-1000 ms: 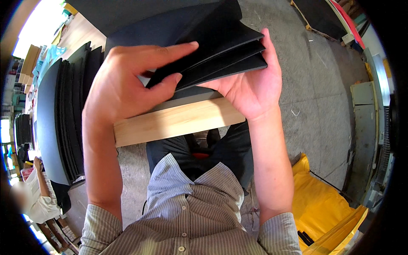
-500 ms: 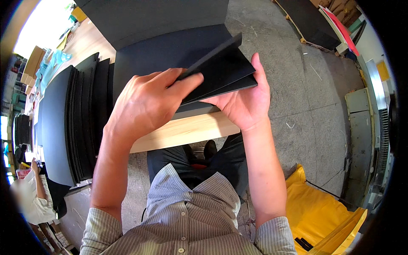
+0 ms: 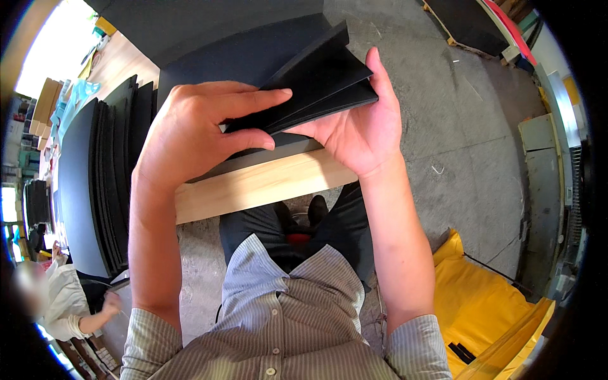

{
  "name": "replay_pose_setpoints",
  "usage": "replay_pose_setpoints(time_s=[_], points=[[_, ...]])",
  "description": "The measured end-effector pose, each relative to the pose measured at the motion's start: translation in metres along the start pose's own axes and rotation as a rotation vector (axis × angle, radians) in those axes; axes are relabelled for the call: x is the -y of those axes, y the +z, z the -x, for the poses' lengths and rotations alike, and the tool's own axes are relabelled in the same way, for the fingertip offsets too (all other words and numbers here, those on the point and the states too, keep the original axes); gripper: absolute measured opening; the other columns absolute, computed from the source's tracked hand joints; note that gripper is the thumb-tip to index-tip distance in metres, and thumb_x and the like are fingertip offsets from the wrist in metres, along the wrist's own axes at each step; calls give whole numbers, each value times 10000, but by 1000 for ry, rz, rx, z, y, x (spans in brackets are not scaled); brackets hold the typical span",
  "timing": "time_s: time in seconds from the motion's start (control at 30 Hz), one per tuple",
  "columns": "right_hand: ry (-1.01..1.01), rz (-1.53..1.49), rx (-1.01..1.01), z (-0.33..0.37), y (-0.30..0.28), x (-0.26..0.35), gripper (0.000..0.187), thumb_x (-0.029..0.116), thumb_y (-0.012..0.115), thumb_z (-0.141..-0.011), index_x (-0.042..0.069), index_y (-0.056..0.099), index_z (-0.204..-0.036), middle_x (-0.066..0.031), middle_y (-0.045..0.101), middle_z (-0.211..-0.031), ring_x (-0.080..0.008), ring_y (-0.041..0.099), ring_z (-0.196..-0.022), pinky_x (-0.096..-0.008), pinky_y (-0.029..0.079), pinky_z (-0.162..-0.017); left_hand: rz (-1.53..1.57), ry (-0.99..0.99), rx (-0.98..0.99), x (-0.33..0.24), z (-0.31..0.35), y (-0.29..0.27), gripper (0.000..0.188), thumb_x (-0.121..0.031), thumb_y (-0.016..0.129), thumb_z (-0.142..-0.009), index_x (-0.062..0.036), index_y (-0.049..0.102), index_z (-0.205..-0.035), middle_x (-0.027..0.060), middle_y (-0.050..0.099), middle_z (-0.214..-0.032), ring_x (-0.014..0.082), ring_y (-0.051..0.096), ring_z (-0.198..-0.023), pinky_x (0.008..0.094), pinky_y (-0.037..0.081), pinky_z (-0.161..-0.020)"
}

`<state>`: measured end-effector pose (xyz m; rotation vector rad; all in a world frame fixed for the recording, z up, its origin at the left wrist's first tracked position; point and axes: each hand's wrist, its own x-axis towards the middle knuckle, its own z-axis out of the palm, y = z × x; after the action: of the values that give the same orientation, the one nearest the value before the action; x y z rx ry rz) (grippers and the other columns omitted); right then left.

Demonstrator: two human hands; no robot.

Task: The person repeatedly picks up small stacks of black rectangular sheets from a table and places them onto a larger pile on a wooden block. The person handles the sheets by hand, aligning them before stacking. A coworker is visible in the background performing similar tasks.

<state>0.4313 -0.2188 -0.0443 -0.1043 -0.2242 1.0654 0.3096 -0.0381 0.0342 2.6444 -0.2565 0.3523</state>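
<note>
From where I stand, the person in the striped shirt (image 3: 272, 329) has a small bundle of thin black sheets (image 3: 323, 85) up in both hands, over the near edge of the pale wooden tabletop (image 3: 266, 183). The sheets are fanned, close together toward the left hand (image 3: 202, 133) and spread apart toward the right hand (image 3: 364, 136). The left hand's grip is clamped on the bundle's left end, forefinger laid across the top and thumb along the lower edge. The right hand cups the other end from below, palm up, its thumb standing against the spread ends; its fingers are hidden under the sheets, so I can't tell whether that grip is closed. Beneath and beyond the bundle lies a broad dark board (image 3: 253, 47). Just to the person's left, a row of large black panels (image 3: 79, 183) stands on edge, bowed by the lens. A co-worker in a pale top (image 3: 66, 301) is farther off at the lower left. On the other side, a yellow bag (image 3: 468, 285) sits near the right forearm, above the grey floor (image 3: 443, 133), with a grey metal cabinet (image 3: 541, 183) beyond.
</note>
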Motion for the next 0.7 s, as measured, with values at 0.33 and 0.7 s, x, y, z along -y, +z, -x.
replay_pose_setpoints(time_s=[0.33,0.7], points=[[13,-58,33,-1,2,0,708,611,436,-978,68,463,-1431,-204,542,-1403,-409,522,-1290,-693,402,-1029,89,-9,-3,10,-3,-4,561,-196,882,-640,-102,736,-1173,98,751,-986,197,699,-824,283,526,-638],[32,-145,80,-1,-2,2,770,629,374,-984,37,392,-1477,-230,468,-1467,-439,465,-1339,-703,354,-1065,134,-43,21,12,-3,-4,573,-196,897,-622,-108,743,-1167,101,752,-980,167,691,-802,266,516,-609]])
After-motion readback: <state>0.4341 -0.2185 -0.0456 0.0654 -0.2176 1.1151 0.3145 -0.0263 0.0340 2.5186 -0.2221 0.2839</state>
